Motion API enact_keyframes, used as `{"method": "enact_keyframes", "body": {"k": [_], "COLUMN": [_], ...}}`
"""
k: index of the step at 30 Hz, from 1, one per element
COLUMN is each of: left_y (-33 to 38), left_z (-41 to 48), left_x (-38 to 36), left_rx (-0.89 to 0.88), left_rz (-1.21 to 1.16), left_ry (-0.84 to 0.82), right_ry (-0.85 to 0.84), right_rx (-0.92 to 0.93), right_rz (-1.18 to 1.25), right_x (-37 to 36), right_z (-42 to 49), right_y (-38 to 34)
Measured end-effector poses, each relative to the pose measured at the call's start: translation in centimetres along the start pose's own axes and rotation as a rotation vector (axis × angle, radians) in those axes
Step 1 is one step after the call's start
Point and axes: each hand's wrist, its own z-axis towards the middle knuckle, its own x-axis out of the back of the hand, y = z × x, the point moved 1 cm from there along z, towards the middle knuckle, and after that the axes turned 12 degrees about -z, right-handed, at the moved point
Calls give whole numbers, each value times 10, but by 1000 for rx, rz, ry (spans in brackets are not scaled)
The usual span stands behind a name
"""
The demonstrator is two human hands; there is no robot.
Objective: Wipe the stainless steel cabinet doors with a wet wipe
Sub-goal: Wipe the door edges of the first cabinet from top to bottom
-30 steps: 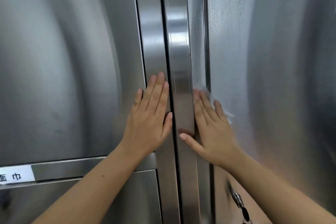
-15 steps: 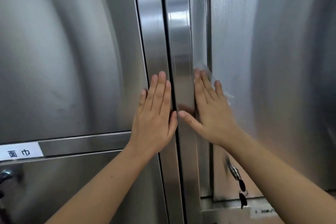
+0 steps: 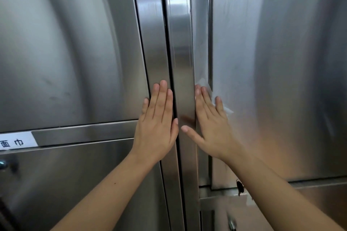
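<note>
Two tall stainless steel cabinet doors fill the view: the left door (image 3: pixel 65 52) and the right door (image 3: pixel 272 62), with vertical steel frame strips (image 3: pixel 180 43) between them. My left hand (image 3: pixel 159 118) lies flat with straight fingers on the left door's right edge. My right hand (image 3: pixel 212 122) presses a white wet wipe (image 3: pixel 206 85) flat against the left edge of the right door; the wipe peeks out above and to the right of my fingers. Fine wet streaks show on the right door above my hand.
A white label (image 3: pixel 16 141) with black characters is stuck on the horizontal rail at lower left. A dark key or latch tag (image 3: pixel 240 187) hangs at the right door's lower edge. A metal fitting (image 3: pixel 2 163) sticks out at the far left, and lower door panels sit below.
Both hands now sit closer to the horizontal rail. The view has tilted down, showing the right door's bottom edge and the panels under it.
</note>
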Motion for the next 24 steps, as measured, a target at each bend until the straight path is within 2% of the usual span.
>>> {"method": "enact_keyframes", "body": {"k": [5, 13, 16, 20, 24], "left_y": [0, 1, 1, 3, 2], "left_z": [0, -9, -10, -9, -10], "left_x": [-1, -4, -3, -5, -5], "left_rx": [3, -11, 0, 23, 13], "left_rz": [-17, 3, -19, -62, -61], "left_ry": [10, -11, -15, -13, -7], "right_ry": [-13, -176, -152, -36, -70], "right_rx": [-21, -31, 2, 9, 37], "right_rz": [-10, -44, -31, 1, -74], "right_x": [-3, -29, -21, 4, 5], "right_z": [-2, -45, -37, -1, -3], "right_y": [-3, -9, -6, 1, 1]}}
